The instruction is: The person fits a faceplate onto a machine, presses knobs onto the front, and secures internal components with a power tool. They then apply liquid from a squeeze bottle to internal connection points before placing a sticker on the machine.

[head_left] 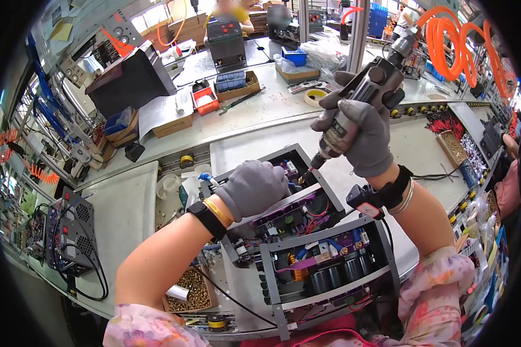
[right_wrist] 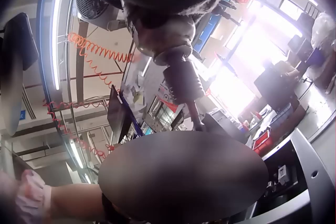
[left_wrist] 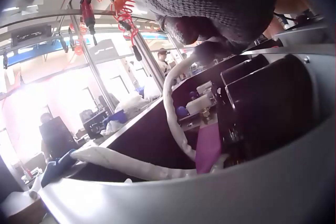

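Note:
The gloved right hand (head_left: pixel 362 130) grips a pneumatic screwdriver (head_left: pixel 338 133), its bit angled down toward the far end of an open metal chassis (head_left: pixel 324 188). In the right wrist view the driver's chuck (right_wrist: pixel 182 81) shows below the glove. The gloved left hand (head_left: pixel 253 188) reaches into that chassis from its left edge; its fingertips are hidden. In the left wrist view, the left glove (left_wrist: pixel 215 3) is beside a white sleeved cable (left_wrist: pixel 170 98) that runs over the chassis wall. A second open chassis (head_left: pixel 330 260) with black capacitors stands nearer the body.
A box of brass fasteners (head_left: pixel 194 292) is at the lower left. Finished-looking black units (head_left: pixel 69 231) stand at far left. Beyond the rail are a red bin (head_left: pixel 204 99), a blue bin (head_left: pixel 230 81) and yellow tape (head_left: pixel 315 97). An orange coiled hose (head_left: pixel 446 43) hangs at upper right.

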A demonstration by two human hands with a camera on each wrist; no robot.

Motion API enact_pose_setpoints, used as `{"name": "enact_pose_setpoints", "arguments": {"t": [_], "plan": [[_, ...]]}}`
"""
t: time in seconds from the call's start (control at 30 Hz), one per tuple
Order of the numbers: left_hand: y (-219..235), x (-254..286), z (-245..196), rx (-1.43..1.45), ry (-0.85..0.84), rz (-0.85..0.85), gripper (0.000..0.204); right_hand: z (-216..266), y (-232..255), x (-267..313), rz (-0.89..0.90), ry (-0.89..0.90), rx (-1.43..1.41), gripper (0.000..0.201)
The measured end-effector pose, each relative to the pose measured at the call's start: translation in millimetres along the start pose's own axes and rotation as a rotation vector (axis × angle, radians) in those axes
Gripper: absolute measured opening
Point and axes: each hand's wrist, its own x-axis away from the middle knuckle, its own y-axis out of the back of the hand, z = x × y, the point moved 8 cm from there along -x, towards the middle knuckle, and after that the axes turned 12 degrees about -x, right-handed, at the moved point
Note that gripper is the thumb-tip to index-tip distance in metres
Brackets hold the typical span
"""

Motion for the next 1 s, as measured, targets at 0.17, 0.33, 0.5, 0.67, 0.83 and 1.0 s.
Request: {"name": "enact_pose_setpoints", "arguments": {"t": [0.17, 0.33, 0.5, 0.67, 0.83, 1.0], "plan": [[-4, 5, 2, -0.022, 0.043, 0.057, 0.010, -11, 6, -1, -0.023, -0.025, -0.029, 0.048], [1, 9, 3, -0.042, 0.064, 0.023, 0.013, -25, 13, -1, -0.125, -0.135, -0.055, 0.042], [11, 7, 14, -0.013, 0.092, 0.062, 0.013, -51, 18, -8, -0.268, -0.246, -0.175, 0.033], [-10, 4, 38, 0.264, 0.293, 0.234, 0.017, -70, 8, -29, -0.184, -0.274, -0.098, 0.031], [-41, 2, 53, 0.431, 0.438, 0.407, 0.024, -75, -24, -32, 0.005, -0.154, 0.078, 0.035], [-52, 11, 62, 0.522, 0.566, 0.452, 0.027, -88, -23, -34, 0.056, -0.144, 0.151, 0.036]]}}
